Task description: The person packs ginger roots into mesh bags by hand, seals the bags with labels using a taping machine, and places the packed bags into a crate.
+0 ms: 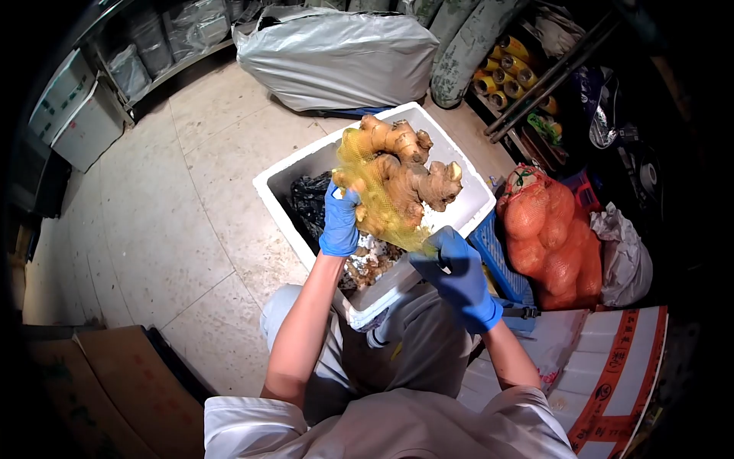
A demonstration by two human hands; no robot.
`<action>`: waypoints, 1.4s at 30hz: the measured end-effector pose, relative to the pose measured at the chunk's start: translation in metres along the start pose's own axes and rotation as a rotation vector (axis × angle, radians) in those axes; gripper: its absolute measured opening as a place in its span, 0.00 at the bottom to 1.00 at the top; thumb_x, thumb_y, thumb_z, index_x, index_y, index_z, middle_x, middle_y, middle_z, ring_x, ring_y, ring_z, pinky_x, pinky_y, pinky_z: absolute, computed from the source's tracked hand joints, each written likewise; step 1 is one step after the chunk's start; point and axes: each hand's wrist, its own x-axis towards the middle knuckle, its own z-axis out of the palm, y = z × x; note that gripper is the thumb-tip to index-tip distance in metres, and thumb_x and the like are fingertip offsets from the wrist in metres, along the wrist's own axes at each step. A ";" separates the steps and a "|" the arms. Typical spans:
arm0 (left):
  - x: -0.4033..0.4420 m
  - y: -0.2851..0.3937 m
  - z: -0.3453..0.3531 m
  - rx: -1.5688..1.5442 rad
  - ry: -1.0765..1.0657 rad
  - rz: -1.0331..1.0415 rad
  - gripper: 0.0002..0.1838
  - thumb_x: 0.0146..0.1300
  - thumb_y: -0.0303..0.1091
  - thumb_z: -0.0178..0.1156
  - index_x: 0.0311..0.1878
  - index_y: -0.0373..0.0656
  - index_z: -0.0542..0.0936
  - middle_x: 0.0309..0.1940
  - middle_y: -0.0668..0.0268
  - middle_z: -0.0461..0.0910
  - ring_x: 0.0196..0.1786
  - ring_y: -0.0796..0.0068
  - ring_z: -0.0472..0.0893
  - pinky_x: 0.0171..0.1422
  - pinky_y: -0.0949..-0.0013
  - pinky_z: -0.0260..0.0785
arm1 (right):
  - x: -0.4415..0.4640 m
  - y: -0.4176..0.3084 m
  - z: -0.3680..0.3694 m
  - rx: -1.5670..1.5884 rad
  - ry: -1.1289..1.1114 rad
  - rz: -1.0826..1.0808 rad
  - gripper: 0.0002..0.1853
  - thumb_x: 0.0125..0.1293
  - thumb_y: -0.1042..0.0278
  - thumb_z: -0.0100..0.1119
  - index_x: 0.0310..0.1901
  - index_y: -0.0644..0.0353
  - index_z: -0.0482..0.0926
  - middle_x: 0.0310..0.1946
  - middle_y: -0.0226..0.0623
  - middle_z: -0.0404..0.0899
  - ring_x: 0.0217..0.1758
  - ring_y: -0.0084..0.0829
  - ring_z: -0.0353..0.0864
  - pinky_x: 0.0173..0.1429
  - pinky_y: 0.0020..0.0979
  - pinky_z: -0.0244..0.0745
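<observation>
Against left hand (341,222), right side | ginger (409,183), part-netted | over white box (474,203)

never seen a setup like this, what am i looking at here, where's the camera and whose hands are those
No machine here: a person is working by hand. This single picture comes from a camera worn on that person's head, looking forward and down. The blue-gloved left hand holds a large, knobbly tan ginger root, partly covered by yellow mesh netting. The blue-gloved right hand is at the netting's lower end; whether it grips is hard to tell. Beneath them is an open white foam box, with a crumpled black plastic bag inside. On the picture's right sits a bulging orange-red mesh sack; on its left, pale tiled floor.
</observation>
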 end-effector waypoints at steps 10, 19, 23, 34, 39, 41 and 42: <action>-0.006 -0.008 0.013 0.007 -0.146 -0.077 0.27 0.51 0.39 0.60 0.51 0.38 0.65 0.44 0.65 0.71 0.43 0.76 0.72 0.47 0.72 0.68 | -0.011 -0.012 -0.027 0.090 0.203 -0.210 0.07 0.47 0.75 0.60 0.29 0.64 0.73 0.31 0.40 0.71 0.36 0.34 0.70 0.42 0.29 0.65; -0.007 -0.009 0.013 0.087 -0.140 -0.079 0.26 0.49 0.37 0.62 0.50 0.39 0.66 0.40 0.68 0.72 0.40 0.80 0.71 0.44 0.76 0.66 | -0.020 -0.016 -0.041 -0.012 0.112 -0.278 0.11 0.48 0.77 0.59 0.31 0.64 0.67 0.28 0.40 0.73 0.32 0.35 0.74 0.38 0.29 0.68; -0.011 -0.008 0.016 0.185 -0.122 -0.135 0.24 0.47 0.37 0.63 0.47 0.40 0.68 0.32 0.72 0.71 0.32 0.85 0.69 0.37 0.80 0.64 | -0.020 -0.027 -0.052 0.103 0.202 -0.371 0.11 0.47 0.84 0.58 0.29 0.63 0.66 0.28 0.43 0.73 0.32 0.33 0.73 0.37 0.30 0.68; -0.018 0.011 0.027 0.246 -0.235 -0.200 0.22 0.42 0.29 0.65 0.44 0.39 0.71 0.37 0.67 0.75 0.38 0.80 0.73 0.45 0.77 0.66 | -0.039 -0.057 -0.073 0.203 0.353 -0.366 0.13 0.43 0.85 0.55 0.26 0.60 0.63 0.22 0.41 0.70 0.26 0.31 0.69 0.34 0.32 0.66; -0.019 0.026 0.030 0.285 -0.282 -0.280 0.27 0.40 0.27 0.66 0.48 0.39 0.70 0.39 0.69 0.73 0.42 0.80 0.71 0.48 0.76 0.64 | -0.037 -0.070 -0.099 0.302 0.636 -0.357 0.11 0.47 0.79 0.54 0.27 0.58 0.61 0.21 0.32 0.63 0.24 0.24 0.63 0.29 0.20 0.61; -0.017 0.019 0.025 0.366 -0.339 -0.339 0.32 0.35 0.25 0.69 0.49 0.40 0.70 0.39 0.71 0.71 0.43 0.80 0.69 0.50 0.76 0.61 | -0.019 -0.073 -0.105 0.343 0.666 -0.378 0.11 0.45 0.80 0.53 0.26 0.58 0.60 0.22 0.39 0.67 0.24 0.27 0.66 0.24 0.20 0.59; -0.018 0.017 0.024 0.362 -0.350 -0.345 0.32 0.35 0.25 0.69 0.49 0.40 0.70 0.39 0.71 0.71 0.43 0.80 0.69 0.50 0.76 0.61 | -0.010 -0.077 -0.102 0.327 0.583 -0.265 0.09 0.45 0.80 0.53 0.28 0.60 0.64 0.25 0.37 0.69 0.26 0.25 0.67 0.29 0.20 0.62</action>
